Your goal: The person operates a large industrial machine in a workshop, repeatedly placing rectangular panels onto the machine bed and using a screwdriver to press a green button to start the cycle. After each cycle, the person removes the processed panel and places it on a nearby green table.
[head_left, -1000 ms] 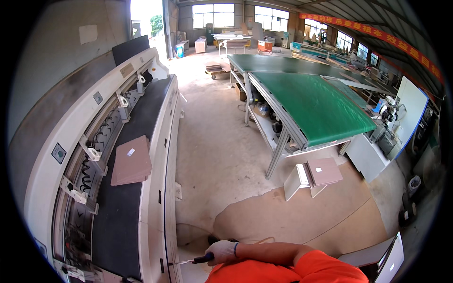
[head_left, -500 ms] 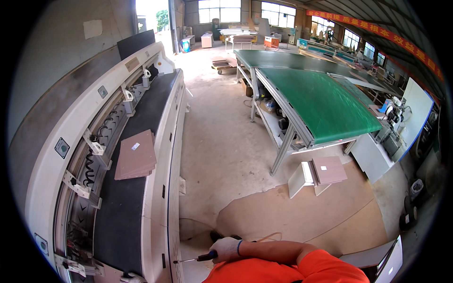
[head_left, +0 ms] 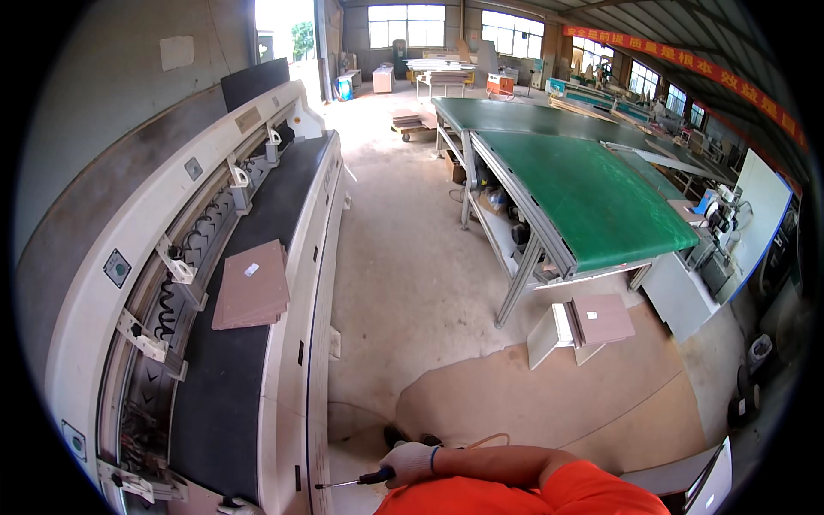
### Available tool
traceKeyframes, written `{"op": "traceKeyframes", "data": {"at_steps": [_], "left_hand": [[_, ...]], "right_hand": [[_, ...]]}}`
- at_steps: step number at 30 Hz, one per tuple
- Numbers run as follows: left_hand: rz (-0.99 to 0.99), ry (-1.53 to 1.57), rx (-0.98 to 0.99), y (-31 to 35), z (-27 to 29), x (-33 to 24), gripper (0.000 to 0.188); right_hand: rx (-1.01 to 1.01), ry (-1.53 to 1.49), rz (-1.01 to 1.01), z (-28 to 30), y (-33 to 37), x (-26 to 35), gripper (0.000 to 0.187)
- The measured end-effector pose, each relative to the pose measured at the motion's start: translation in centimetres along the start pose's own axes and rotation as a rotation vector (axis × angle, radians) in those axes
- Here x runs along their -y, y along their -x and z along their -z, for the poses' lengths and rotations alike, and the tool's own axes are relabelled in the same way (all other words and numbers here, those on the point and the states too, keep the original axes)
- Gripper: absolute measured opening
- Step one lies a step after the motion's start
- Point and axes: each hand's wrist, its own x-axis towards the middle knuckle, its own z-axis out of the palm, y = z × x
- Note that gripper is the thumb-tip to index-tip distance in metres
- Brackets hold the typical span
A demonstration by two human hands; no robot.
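Observation:
My right hand (head_left: 410,463), in a white knitted glove, is wrapped round the dark blue handle of a screwdriver (head_left: 348,483). Its metal shaft points left, toward the white side of the long machine (head_left: 287,412). At the bottom edge, part of my gloved left hand (head_left: 240,507) shows beside a brown board (head_left: 200,496) at the near end of the black belt (head_left: 219,395); the picture cuts it off, hiding how its fingers are set. Farther along the belt lies a stack of brown panels (head_left: 251,292) with a white label on top.
A green-topped conveyor table (head_left: 584,197) stands ahead to the right. Before it, more brown panels (head_left: 603,318) rest on a low white stand (head_left: 549,336). Brown sheeting (head_left: 515,395) covers part of the concrete floor (head_left: 386,257). A white machine panel (head_left: 760,223) stands far right.
My view has shifted slightly, so the surroundings sit a little lower and to the right. The right hand keeps hold of the screwdriver; the left hand stays by the brown board.

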Motion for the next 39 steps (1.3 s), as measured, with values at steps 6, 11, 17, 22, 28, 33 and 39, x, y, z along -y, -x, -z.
{"op": "traceKeyframes", "data": {"at_steps": [6, 11, 17, 22, 28, 33, 39], "left_hand": [[-0.012, -0.002, 0.001, 0.1, 0.0, 0.2, 0.068], [-0.028, -0.006, 0.001, -0.2, -0.7, 1.1, 0.069], [-0.062, 0.011, -0.001, -0.2, -1.5, 1.1, 0.069], [-0.098, 0.009, -0.036, -2.1, -3.8, 1.2, 0.070], [0.148, -0.038, 0.674, -5.7, 0.6, -4.6, 0.066], [0.214, 0.118, 0.710, -6.7, 0.8, 0.9, 0.064], [0.224, 0.200, 0.623, -7.2, 1.3, -0.1, 0.057]], "right_hand": [[0.094, 0.020, 0.020, 0.5, 0.2, 0.3, 0.032], [0.059, 0.011, 0.002, 1.3, 0.7, 1.2, 0.033], [-0.111, -0.057, -0.039, 1.8, 1.0, 0.7, 0.037], [-0.059, -0.068, -0.015, 1.3, 0.6, 0.0, 0.036], [0.049, 0.002, -0.027, 1.2, -1.9, 1.1, 0.033], [0.046, 0.077, 0.005, 1.6, -5.4, 4.3, 0.039], [0.188, 0.126, 0.021, 2.0, -8.3, 7.4, 0.046]]}}
